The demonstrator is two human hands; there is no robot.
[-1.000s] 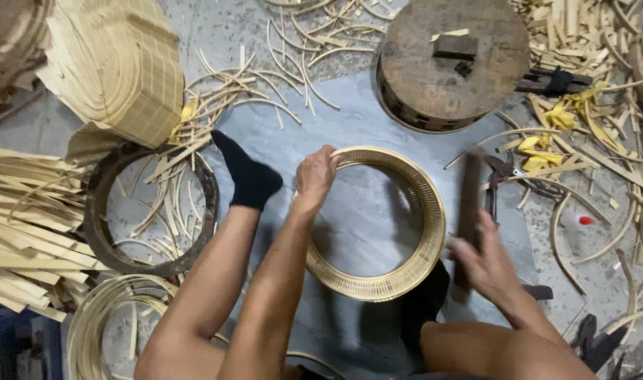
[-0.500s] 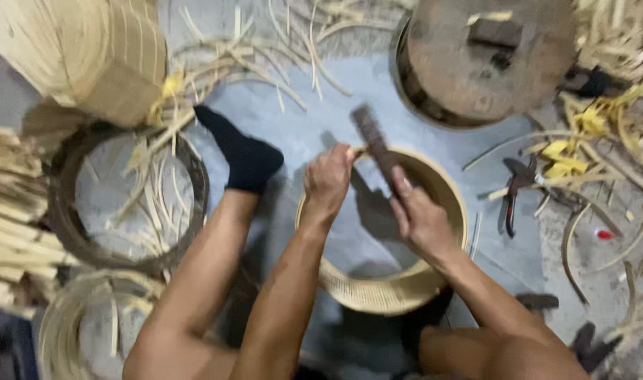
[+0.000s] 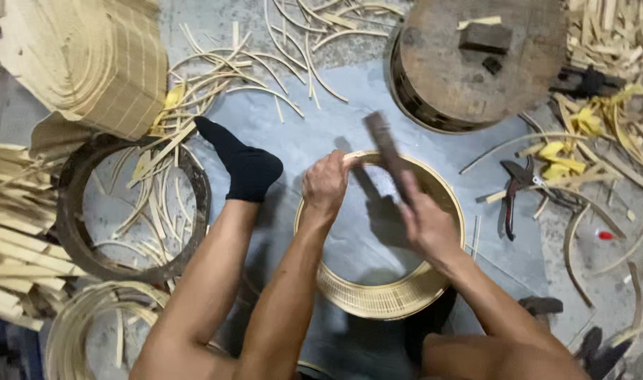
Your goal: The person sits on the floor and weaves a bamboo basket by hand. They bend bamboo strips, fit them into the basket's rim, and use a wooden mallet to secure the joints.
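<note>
A person seated on a grey floor (image 3: 293, 134) works on a round bamboo hoop (image 3: 378, 299) that lies flat between the legs. The left hand (image 3: 326, 184) pinches the hoop's far rim, fingers closed on it; the thumb side is hidden under the knuckles. The right hand (image 3: 427, 226) is wrapped tight around the lower end of a dark flat tool (image 3: 390, 151), which rises tilted over the hoop's far edge. The tool is blurred, so its kind and whether its tip touches the rim cannot be told. The right forearm covers part of the hoop's right wall; the near wall is shadowed by the legs.

A foot in a black sock (image 3: 240, 165) rests just left of the hoop. Farther left lies a dark ring (image 3: 195, 190) with loose strips inside, and beside it stacks of split bamboo (image 3: 12, 239), cut off by the frame edge. A large roll of woven strip (image 3: 82, 63) fills the top left corner. A round wooden block (image 3: 476, 77) stands just beyond the hoop, with small pieces on top. Pliers (image 3: 510, 193) lie right of the hoop among curled offcuts and yellow scraps (image 3: 564, 158).

Bare floor shows between hoop, sock and block; elsewhere clutter crowds every side.
</note>
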